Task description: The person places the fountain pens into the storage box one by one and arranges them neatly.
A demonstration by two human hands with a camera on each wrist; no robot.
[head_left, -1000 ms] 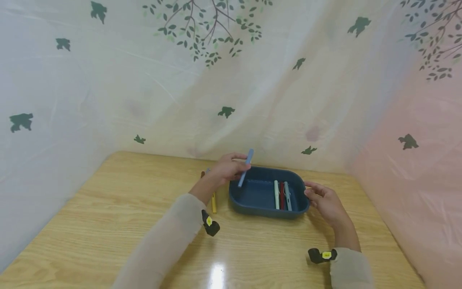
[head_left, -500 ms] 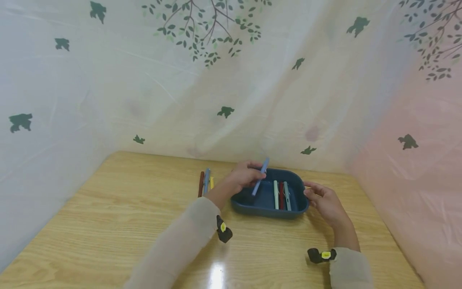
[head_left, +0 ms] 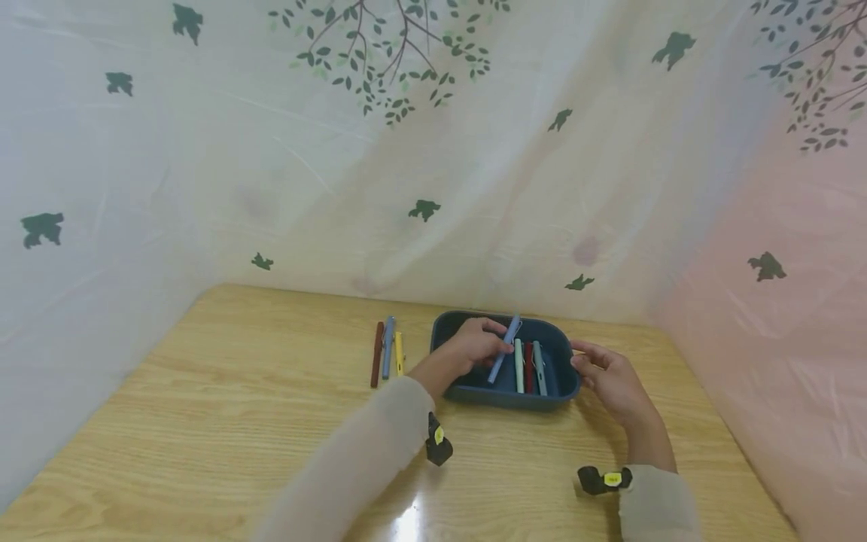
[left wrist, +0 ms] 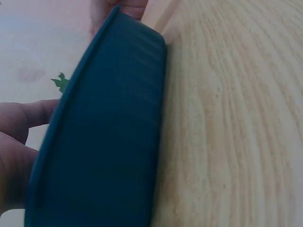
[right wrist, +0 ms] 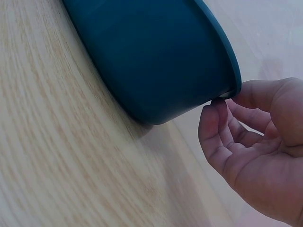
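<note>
My left hand [head_left: 474, 344] pinches a light blue pen [head_left: 504, 352], held at a slant over the inside of a dark blue box [head_left: 501, 400]. To the right of that pen, a mint pen [head_left: 518, 366], a dark red pen [head_left: 529, 367] and a grey-blue pen [head_left: 539, 369] lie side by side in the box. At the box's right end, my right hand [head_left: 612, 382] holds the rim between thumb and fingers, as the right wrist view shows on the box wall [right wrist: 156, 56]. In the left wrist view, the box wall [left wrist: 104, 123] hides the pen.
Left of the box, a brown pen [head_left: 376, 354], a blue pen [head_left: 388, 347] and a yellow pen [head_left: 400, 352] lie on the wooden table [head_left: 203, 421]. A printed curtain [head_left: 325, 211] hangs right behind the table's back edge.
My left hand has carried the light blue pen rightward and lower over the box, close to the mint pen. The pens on the table are now uncovered. My right hand stays on the rim.
</note>
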